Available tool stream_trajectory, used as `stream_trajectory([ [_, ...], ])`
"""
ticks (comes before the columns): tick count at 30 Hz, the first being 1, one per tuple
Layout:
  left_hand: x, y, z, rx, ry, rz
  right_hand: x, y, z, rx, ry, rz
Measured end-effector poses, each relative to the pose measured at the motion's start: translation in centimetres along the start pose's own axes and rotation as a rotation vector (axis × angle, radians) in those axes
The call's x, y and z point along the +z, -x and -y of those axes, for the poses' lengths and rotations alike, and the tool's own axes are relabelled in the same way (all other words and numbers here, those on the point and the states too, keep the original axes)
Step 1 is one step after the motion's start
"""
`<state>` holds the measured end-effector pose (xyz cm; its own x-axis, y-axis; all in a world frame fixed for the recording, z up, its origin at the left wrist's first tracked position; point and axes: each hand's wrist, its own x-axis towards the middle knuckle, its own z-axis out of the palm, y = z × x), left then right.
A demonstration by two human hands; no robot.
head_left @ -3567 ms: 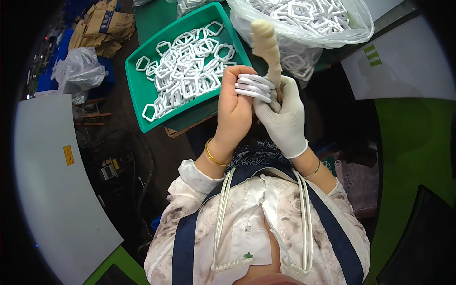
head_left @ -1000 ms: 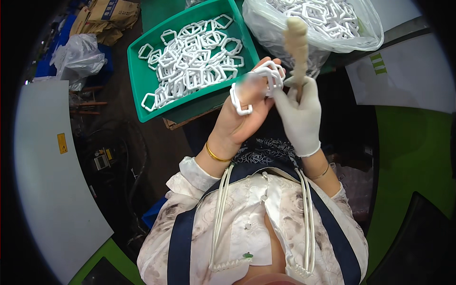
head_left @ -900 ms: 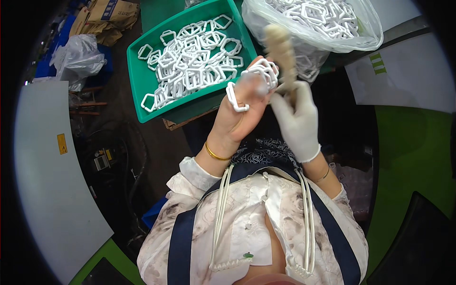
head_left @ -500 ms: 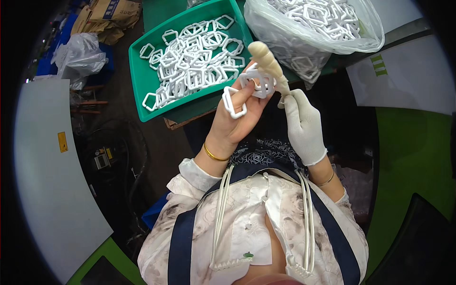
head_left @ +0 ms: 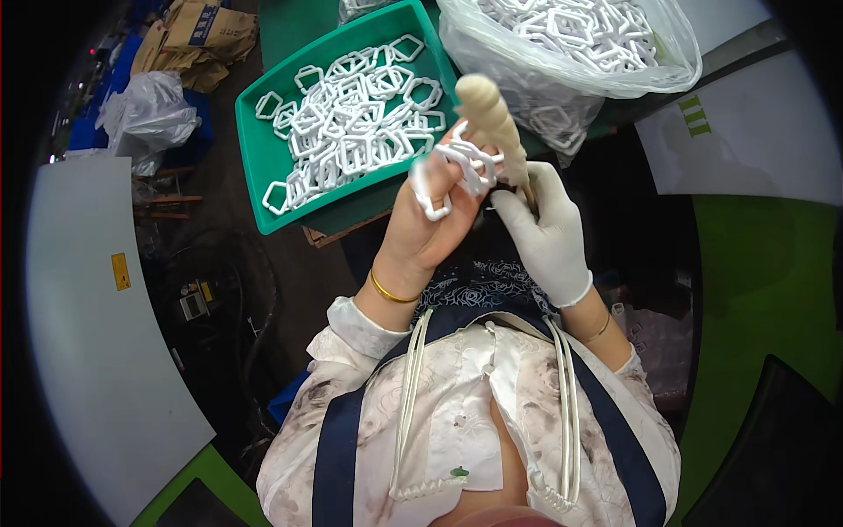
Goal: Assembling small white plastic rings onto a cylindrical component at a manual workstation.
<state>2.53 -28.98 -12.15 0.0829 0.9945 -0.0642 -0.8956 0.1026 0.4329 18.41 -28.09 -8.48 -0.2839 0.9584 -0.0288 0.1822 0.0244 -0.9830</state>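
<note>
Presently we are gripping light, stiff white plastic rings (head_left: 452,171) in our bare left hand (head_left: 430,224), best held by their rims; our gloved right hand (head_left: 544,233) is clamping a tapered wooden tool (head_left: 496,127).

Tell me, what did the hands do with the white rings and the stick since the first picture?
The left hand moved off the stick, and its neat stack of white rings became a loose bunch, one ring dangling lower. The gloved right hand swung the stick about and now holds it tilted up-left again. Both hands kept their grip; the green tray and the bag of rings hardly shifted.
</note>
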Motion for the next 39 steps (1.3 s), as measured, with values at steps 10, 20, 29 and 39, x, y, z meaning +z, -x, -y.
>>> stream_trajectory([
  [10,0.6,-0.7,-0.2,-0.071,0.000,0.047,-1.9,-0.7,-1.6,-0.046,0.063,-0.066],
  [20,7.7,-4.1,-8.2,0.689,-0.766,0.044,-6.0,0.0,-3.0,-0.091,0.034,-0.411],
  [29,10.3,-18.2,-7.7,1.101,-1.912,0.378,-7.6,0.8,-3.4,-0.089,0.030,-0.502],
  [39,9.4,-17.6,-9.0,0.722,-1.982,0.602,-7.9,1.4,-3.9,-0.026,0.098,-0.519],
])
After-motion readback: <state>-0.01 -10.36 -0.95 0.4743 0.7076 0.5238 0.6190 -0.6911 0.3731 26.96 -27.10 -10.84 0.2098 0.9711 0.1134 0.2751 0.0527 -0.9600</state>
